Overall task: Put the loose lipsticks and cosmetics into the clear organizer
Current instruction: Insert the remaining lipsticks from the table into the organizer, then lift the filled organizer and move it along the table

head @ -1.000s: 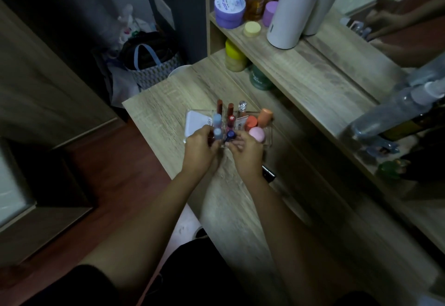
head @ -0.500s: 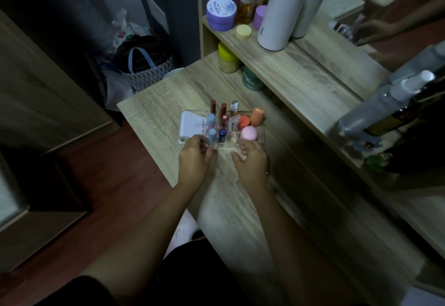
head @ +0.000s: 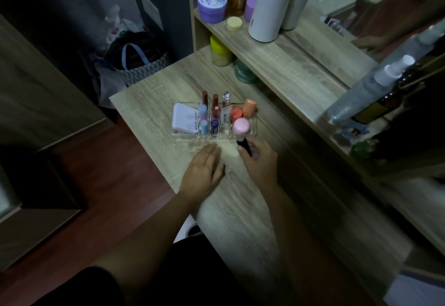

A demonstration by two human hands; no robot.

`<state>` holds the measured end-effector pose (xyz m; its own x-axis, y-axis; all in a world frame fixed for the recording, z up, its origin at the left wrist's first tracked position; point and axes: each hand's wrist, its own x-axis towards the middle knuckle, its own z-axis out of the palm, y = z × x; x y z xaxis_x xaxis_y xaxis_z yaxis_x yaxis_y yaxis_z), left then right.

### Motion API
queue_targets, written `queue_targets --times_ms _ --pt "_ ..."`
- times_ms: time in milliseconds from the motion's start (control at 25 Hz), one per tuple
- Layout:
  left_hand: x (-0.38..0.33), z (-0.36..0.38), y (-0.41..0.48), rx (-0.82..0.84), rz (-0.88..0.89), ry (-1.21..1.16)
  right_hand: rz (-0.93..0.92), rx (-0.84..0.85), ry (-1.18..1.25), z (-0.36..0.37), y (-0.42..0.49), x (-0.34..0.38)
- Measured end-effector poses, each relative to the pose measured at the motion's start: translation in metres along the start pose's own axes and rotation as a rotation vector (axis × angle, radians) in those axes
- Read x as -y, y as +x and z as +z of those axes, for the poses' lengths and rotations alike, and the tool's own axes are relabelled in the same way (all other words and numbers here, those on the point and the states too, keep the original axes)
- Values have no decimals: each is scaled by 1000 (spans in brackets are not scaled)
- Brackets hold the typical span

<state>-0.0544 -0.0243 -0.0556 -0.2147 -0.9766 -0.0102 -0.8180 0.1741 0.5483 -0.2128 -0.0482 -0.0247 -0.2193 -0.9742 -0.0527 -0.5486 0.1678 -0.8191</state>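
Beside clear organizer (head: pixel 214 134), right hand (head: pixel 261 163) fingers (head: pixel 250 147) gripping black tube (head: pixel 244 146)

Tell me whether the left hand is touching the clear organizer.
Apart. In the head view, the left hand lies flat on the desk, and a strip of bare wood shows between its fingertips and the clear organizer.

two hands (head: pixel 204 168) (bare), one organizer (head: pixel 178 134)

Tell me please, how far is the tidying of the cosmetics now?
Nearly done, it seems. The clear organizer already holds lipsticks, small tubes and a white compact. The right hand has its grip on a black tube, just in front of the organizer; that must go in. The left hand rests flat, empty. No other loose item shows.
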Motion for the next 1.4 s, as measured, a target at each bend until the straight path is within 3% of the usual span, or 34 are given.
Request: queue_targets --times_ms 160,400,1160,1280,1400 --pt "13 10 0 167 120 163 32 34 262 1 22 19" --pt "19 14 0 144 141 183 50 59 425 13 43 23" --pt "18 11 0 121 143 130 -40 7 96 45 45 15" --pt "14 1 -4 -74 138 -43 -56 -30 83 36 37 18" --pt "19 -18 -5 -341 -183 -246 -96 -184 52 27 24 12"
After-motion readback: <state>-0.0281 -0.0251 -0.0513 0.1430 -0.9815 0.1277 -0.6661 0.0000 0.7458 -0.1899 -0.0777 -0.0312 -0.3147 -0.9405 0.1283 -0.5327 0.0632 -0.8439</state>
